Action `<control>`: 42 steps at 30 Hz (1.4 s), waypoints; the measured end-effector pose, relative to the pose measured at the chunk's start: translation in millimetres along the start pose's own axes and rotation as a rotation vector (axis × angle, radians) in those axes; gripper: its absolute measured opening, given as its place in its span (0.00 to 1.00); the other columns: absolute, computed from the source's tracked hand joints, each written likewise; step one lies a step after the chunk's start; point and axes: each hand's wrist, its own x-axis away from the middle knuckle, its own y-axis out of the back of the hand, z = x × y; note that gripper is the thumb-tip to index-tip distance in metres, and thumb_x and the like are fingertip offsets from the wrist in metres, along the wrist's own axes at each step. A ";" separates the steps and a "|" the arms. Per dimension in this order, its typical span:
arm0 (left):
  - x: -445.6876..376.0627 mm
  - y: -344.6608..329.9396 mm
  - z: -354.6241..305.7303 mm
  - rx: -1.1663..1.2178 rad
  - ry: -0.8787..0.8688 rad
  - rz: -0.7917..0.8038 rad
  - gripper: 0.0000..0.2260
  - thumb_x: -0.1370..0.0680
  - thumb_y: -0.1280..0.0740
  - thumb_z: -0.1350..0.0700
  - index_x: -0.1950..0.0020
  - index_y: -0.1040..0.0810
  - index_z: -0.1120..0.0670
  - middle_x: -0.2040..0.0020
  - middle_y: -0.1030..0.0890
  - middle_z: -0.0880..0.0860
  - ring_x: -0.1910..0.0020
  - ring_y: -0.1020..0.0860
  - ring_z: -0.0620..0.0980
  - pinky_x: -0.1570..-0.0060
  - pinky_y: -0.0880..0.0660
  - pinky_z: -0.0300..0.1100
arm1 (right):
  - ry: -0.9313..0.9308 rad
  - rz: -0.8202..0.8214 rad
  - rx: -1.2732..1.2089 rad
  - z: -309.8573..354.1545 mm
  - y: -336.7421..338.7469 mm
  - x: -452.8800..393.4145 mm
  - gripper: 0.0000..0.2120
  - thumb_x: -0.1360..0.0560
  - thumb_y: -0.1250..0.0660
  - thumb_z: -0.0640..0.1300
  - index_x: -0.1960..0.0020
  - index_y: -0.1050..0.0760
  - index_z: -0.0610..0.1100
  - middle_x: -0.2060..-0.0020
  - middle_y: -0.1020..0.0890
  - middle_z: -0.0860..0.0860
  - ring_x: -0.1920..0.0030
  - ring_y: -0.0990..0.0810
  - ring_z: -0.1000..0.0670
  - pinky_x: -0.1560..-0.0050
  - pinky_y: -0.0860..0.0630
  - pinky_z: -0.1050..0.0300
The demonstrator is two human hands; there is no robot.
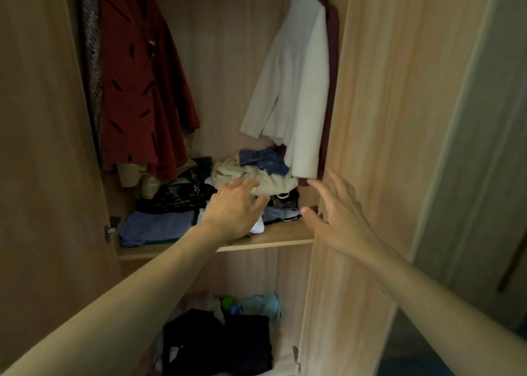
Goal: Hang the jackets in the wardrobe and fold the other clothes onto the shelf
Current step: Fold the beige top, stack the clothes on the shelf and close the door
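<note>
Light wooden wardrobe (pixel 368 119), messy wooden shelf (pixel 273 237): left hand (pixel 232 208) fingers spread on the crumpled beige garment (pixel 256 177), right hand (pixel 339 207) released beside it. Tugging carelessly could topple the pile.

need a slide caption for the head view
Open left hand and right hand reach the shelf pile beneath the hanging white jacket.
</note>
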 end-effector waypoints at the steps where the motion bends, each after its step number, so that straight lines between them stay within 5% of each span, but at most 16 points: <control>1: -1.5 -3.7 -10.7 -0.002 -0.034 0.026 0.23 0.18 0.43 0.40 0.25 0.33 0.48 0.25 0.33 0.52 0.28 0.36 0.57 0.31 0.35 0.53 | -0.002 -0.001 0.004 -3.8 9.2 2.3 0.29 0.21 0.37 0.57 0.23 0.40 0.51 0.21 0.49 0.47 0.22 0.50 0.48 0.28 0.41 0.46; 8: -15.2 -36.6 -94.4 0.008 -0.261 0.086 0.24 0.19 0.42 0.40 0.25 0.34 0.48 0.28 0.31 0.50 0.30 0.33 0.54 0.32 0.34 0.55 | -0.051 -0.068 -0.014 -46.5 65.0 17.8 0.28 0.20 0.39 0.58 0.23 0.42 0.54 0.21 0.47 0.52 0.22 0.50 0.50 0.25 0.45 0.44; 16: -45.5 -76.1 -186.6 0.030 -0.361 0.081 0.28 0.19 0.44 0.38 0.21 0.43 0.47 0.24 0.36 0.50 0.27 0.36 0.55 0.29 0.36 0.55 | -0.027 -0.377 -0.057 -116.0 121.9 28.4 0.25 0.21 0.34 0.49 0.25 0.36 0.51 0.22 0.44 0.51 0.22 0.47 0.50 0.23 0.45 0.45; 22: -54.5 -107.5 -222.1 0.082 -0.344 0.081 0.32 0.19 0.43 0.38 0.20 0.54 0.43 0.22 0.40 0.50 0.25 0.37 0.54 0.29 0.36 0.55 | -0.167 -0.282 -0.187 -150.4 128.7 6.7 0.42 0.21 0.35 0.50 0.20 0.62 0.57 0.21 0.64 0.57 0.20 0.56 0.51 0.24 0.49 0.46; 27: -59.8 -121.3 -230.5 0.110 -0.260 0.099 0.31 0.19 0.43 0.39 0.20 0.52 0.43 0.22 0.40 0.50 0.25 0.39 0.54 0.29 0.36 0.55 | -0.187 -0.182 -0.447 -173.7 115.7 -6.3 0.41 0.20 0.37 0.48 0.21 0.65 0.58 0.21 0.54 0.61 0.26 0.50 0.63 0.26 0.46 0.55; 34: -46.9 -131.8 -221.9 0.134 -0.234 0.170 0.30 0.18 0.44 0.39 0.19 0.52 0.43 0.22 0.40 0.48 0.25 0.40 0.54 0.27 0.39 0.54 | -0.201 -0.183 -0.401 -180.4 113.4 -10.7 0.39 0.22 0.39 0.31 0.20 0.54 0.52 0.22 0.41 0.53 0.23 0.39 0.52 0.25 0.36 0.48; 42: -40.1 -119.9 -193.1 0.163 -0.248 0.134 0.29 0.18 0.45 0.39 0.20 0.50 0.41 0.20 0.43 0.48 0.22 0.45 0.52 0.25 0.43 0.52 | -0.161 -0.239 -0.394 -144.1 99.3 -11.7 0.33 0.19 0.42 0.34 0.20 0.50 0.53 0.24 0.36 0.52 0.26 0.35 0.54 0.27 0.33 0.50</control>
